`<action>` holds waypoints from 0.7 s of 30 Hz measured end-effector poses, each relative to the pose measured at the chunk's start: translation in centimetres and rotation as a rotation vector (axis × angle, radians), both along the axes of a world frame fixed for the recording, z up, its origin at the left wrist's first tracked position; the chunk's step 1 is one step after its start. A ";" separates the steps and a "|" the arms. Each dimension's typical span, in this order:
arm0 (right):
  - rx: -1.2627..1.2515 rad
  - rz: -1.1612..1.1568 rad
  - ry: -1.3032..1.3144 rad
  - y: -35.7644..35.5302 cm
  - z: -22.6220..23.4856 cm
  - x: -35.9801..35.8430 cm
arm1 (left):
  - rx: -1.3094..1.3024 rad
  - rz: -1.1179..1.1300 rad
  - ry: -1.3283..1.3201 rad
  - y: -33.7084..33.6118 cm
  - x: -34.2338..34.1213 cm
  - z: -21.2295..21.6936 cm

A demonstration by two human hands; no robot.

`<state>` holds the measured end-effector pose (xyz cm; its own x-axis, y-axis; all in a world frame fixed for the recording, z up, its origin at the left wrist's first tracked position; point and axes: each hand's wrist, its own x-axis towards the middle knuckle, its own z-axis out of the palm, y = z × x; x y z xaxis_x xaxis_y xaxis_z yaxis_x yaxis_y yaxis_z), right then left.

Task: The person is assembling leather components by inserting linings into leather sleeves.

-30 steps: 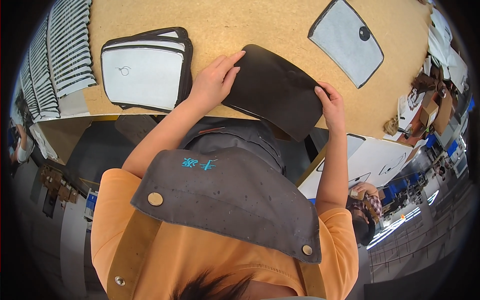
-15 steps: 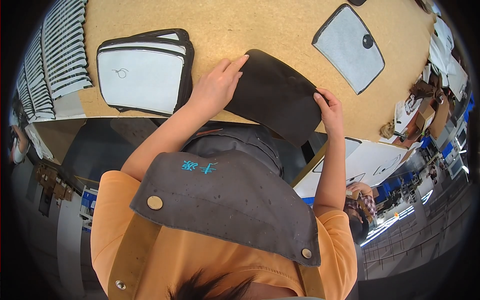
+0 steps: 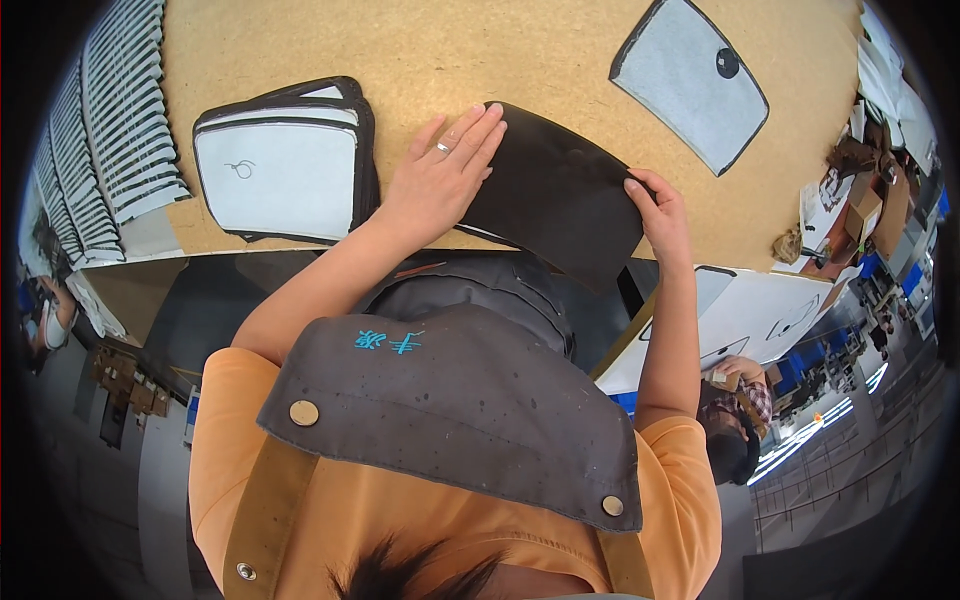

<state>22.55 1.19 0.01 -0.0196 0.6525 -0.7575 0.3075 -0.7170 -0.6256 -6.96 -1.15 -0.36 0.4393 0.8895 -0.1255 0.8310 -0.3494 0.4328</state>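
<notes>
A flat black panel with rounded corners lies at the near edge of the chipboard table and partly overhangs it. My left hand, with a ring on one finger, lies on the panel's left end, fingers stretched over its top corner. My right hand grips the panel's right edge, fingers curled around it. Below the hands I see my orange shirt and dark grey apron.
A stack of grey panels with black edging sits just left of my left hand. A single grey panel with a black dot lies at the far right. Rows of overlapped panels line the left side. Cluttered boxes stand at the right.
Both hands stay on the black panel. My left fingers have spread a little further over its top corner, and the whole scene has shifted slightly in view.
</notes>
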 end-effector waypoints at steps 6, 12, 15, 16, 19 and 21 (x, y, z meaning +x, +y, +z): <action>0.019 -0.054 0.011 -0.1 0.4 -0.4 | 0.000 -0.027 0.122 0.3 0.6 0.0; 0.031 -0.023 0.011 0.4 -0.2 -0.4 | 0.030 -0.009 0.136 0.8 1.3 0.0; 0.050 -0.014 -0.005 0.2 -0.4 -0.5 | 0.040 0.000 0.144 0.9 1.7 -0.1; 0.061 0.001 -0.025 0.1 -0.4 -0.5 | 0.036 0.010 0.158 0.9 1.9 -0.1; 0.083 0.021 -0.063 0.0 -0.4 -0.6 | 0.027 0.009 0.150 1.3 1.8 0.2; 0.097 0.027 -0.080 -0.1 -0.4 -0.8 | 0.023 0.001 0.130 1.4 1.8 0.5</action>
<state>21.75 1.13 -0.40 0.0200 0.7229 -0.6906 0.3773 -0.6451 -0.6644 -5.21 0.25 0.14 0.4200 0.8931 -0.1612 0.8798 -0.3571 0.3137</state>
